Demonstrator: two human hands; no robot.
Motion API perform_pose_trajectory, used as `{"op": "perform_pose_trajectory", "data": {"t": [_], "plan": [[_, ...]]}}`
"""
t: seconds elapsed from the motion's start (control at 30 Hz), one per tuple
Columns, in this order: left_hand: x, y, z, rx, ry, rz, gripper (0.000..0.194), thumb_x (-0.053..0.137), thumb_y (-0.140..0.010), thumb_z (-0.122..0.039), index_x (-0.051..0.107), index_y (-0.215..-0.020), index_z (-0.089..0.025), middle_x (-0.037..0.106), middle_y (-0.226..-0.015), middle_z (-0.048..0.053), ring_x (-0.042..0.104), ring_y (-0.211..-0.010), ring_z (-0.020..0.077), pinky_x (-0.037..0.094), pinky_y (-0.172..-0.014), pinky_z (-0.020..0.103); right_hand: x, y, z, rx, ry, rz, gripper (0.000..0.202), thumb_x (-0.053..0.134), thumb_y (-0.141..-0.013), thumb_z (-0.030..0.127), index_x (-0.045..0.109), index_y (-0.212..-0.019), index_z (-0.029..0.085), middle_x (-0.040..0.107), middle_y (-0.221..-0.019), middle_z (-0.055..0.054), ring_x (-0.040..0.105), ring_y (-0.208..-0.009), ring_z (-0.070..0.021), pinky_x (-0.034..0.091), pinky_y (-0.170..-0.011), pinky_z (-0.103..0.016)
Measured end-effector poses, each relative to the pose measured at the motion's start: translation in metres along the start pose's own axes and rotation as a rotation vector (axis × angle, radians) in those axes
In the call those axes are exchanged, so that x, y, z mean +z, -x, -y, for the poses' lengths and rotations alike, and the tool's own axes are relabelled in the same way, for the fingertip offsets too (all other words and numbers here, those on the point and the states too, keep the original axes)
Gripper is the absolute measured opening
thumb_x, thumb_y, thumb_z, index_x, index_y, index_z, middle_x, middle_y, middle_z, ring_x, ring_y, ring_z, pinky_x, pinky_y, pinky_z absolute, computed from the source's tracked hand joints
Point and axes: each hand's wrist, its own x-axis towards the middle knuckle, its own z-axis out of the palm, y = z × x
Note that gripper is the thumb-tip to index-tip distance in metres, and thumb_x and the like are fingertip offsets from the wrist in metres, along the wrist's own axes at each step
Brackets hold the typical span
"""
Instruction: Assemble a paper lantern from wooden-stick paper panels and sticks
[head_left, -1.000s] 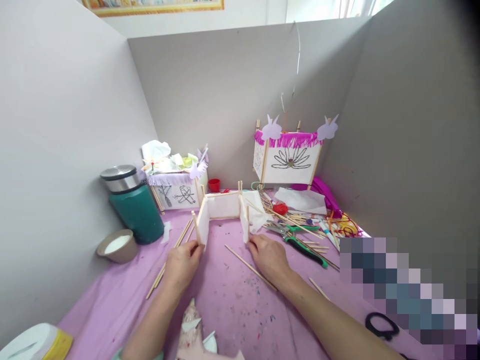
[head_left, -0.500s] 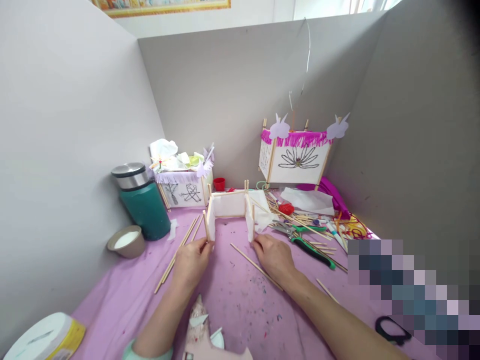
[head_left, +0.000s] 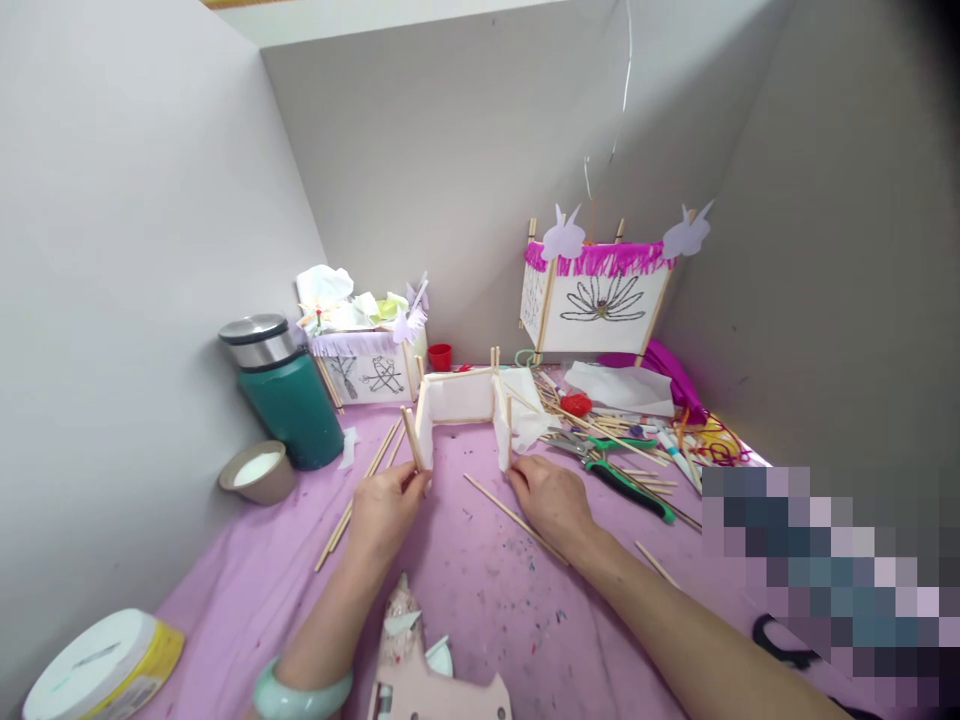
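A small three-sided frame (head_left: pixel 460 398) of wooden sticks with white paper panels stands on the purple cloth, its open side toward me. My left hand (head_left: pixel 386 508) pinches the lower end of its near left upright. On the other side, my right hand (head_left: pixel 551 503) is closed at the foot of the near right upright; its fingertips are partly hidden. One loose stick (head_left: pixel 514 515) lies on the cloth beside my right hand, running partly under my wrist. More long sticks (head_left: pixel 356 505) lie left of the frame. A pink glue gun (head_left: pixel 442 690) points away from me at the bottom.
Behind stand two decorated paper lanterns, one with purple fringe (head_left: pixel 367 378), another with magenta fringe (head_left: pixel 600 310). At left are a green bottle (head_left: pixel 289 405), a bowl (head_left: pixel 262 480) and a tub (head_left: pixel 105 665). Green-handled pliers (head_left: pixel 630 490) lie at right among sticks and markers. Grey panels enclose the table.
The view has tilted slightly downward. The near left upright now leans a little outward from its paper panel under my left hand. My right hand keeps its place.
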Motion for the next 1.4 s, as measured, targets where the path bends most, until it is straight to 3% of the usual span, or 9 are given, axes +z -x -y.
{"op": "perform_pose_trajectory", "data": {"t": [0.4,0.83,1.13,1.4], "plan": [[-0.002,0.006,-0.003,0.024,-0.013,-0.049,0.029,0.05,-0.082,-0.039,0.073,-0.084,-0.022,0.072,-0.068,0.001,0.061,-0.063,0.0141,0.037,-0.06,0.023,-0.001,-0.001,-0.001,0.008,-0.017,0.012,0.025,0.044,-0.092,0.031,0.067,-0.093,0.021,0.07,-0.093,-0.003,0.064,-0.085,-0.0182,0.038,-0.067,-0.028],[-0.001,0.0,-0.001,-0.029,0.016,-0.004,0.03,0.049,-0.082,-0.043,0.073,-0.082,-0.025,0.072,-0.069,0.0,0.064,-0.067,0.0158,0.039,-0.062,0.024,0.001,-0.001,-0.001,-0.006,-0.024,0.009,0.023,0.045,-0.092,0.032,0.065,-0.094,0.021,0.07,-0.094,-0.003,0.064,-0.085,-0.0186,0.039,-0.068,-0.028],[-0.005,-0.002,0.001,-0.056,-0.064,-0.05,0.03,0.049,-0.081,-0.044,0.072,-0.079,-0.025,0.073,-0.07,-0.001,0.066,-0.07,0.0173,0.039,-0.059,0.023,-0.001,-0.001,0.007,-0.019,-0.072,0.011,0.02,0.046,-0.091,0.029,0.062,-0.1,0.021,0.069,-0.099,-0.003,0.063,-0.088,-0.017,0.04,-0.071,-0.026],[-0.011,-0.008,0.011,-0.179,-0.114,-0.118,0.032,0.049,-0.079,-0.048,0.07,-0.084,-0.025,0.073,-0.07,-0.001,0.068,-0.076,0.0206,0.041,-0.059,0.025,-0.004,0.003,0.01,-0.05,-0.106,0.049,0.023,0.044,-0.093,0.031,0.063,-0.098,0.02,0.069,-0.096,-0.004,0.065,-0.086,-0.0183,0.042,-0.071,-0.027]]}}
